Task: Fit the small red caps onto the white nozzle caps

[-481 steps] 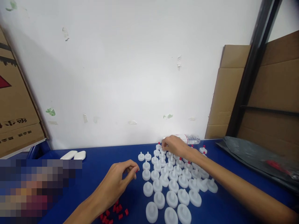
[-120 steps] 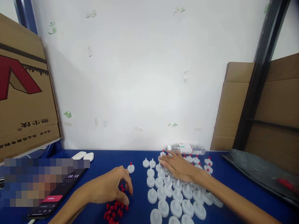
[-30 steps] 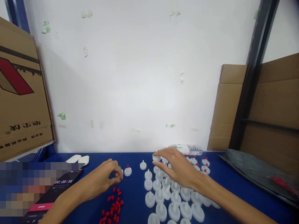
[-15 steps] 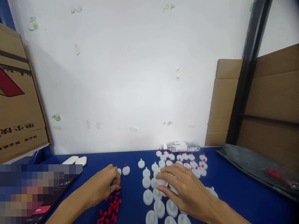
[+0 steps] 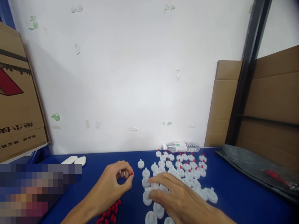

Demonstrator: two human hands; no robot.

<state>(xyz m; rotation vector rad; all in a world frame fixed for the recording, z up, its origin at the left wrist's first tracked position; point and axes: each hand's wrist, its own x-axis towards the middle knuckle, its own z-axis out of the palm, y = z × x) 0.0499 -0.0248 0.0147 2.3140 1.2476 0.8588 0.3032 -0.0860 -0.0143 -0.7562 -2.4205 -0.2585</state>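
Observation:
My left hand (image 5: 114, 185) is raised a little above the blue table (image 5: 233, 193), thumb and fingertips pinched on a small red cap (image 5: 131, 174). Loose red caps (image 5: 108, 213) lie under its wrist. My right hand (image 5: 177, 197) lies over the near white nozzle pieces (image 5: 147, 199), fingers curled around one of them. Beyond it stand several white nozzles (image 5: 161, 163); those at the back carry red caps (image 5: 187, 160). One white nozzle (image 5: 140, 163) stands alone to the left.
A clear water bottle (image 5: 181, 146) lies against the white wall. Two white oblong items (image 5: 74, 160) lie at the back left. Cardboard boxes stand left (image 5: 16, 102) and right (image 5: 268, 99). A dark plastic sheet (image 5: 257, 165) covers the right end.
My left hand lifted from the table and moved right, now pinching a red cap. My right hand slid nearer and left over the front nozzles. The capped nozzle near my left hand is hidden.

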